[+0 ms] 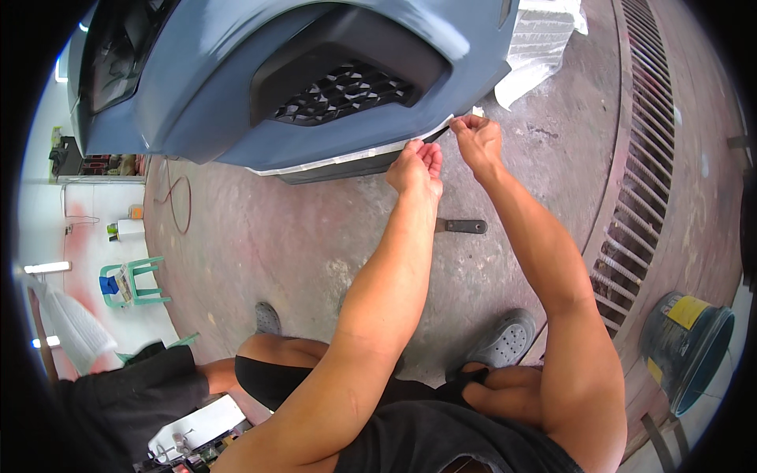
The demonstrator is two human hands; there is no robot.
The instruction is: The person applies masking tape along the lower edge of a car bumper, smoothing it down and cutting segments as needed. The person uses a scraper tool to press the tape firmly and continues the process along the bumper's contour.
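Observation:
A grey-blue car bumper (213, 102) fills the top of the view, with a black grille (347, 93) set in it. White masking tape (331, 161) runs along its lower edge, above a dark lower trim (347, 170). My left hand (415, 167) is at that edge, its fingers curled and the thumb against the tape. Just to its right, my right hand (477, 143) pinches the tape at the bumper's corner between thumb and fingertips. Below the hands, a putty knife (465, 226) with a dark handle lies on the floor; my left forearm hides part of its blade.
White masking sheet (540, 51) hangs at the bumper's right side. A floor grating (643, 173) runs along the right, with a dark bucket (686, 347) beside it. Another person in black (142, 394) is at lower left. Further back stand a green chair (134, 284) and a red hose (188, 205).

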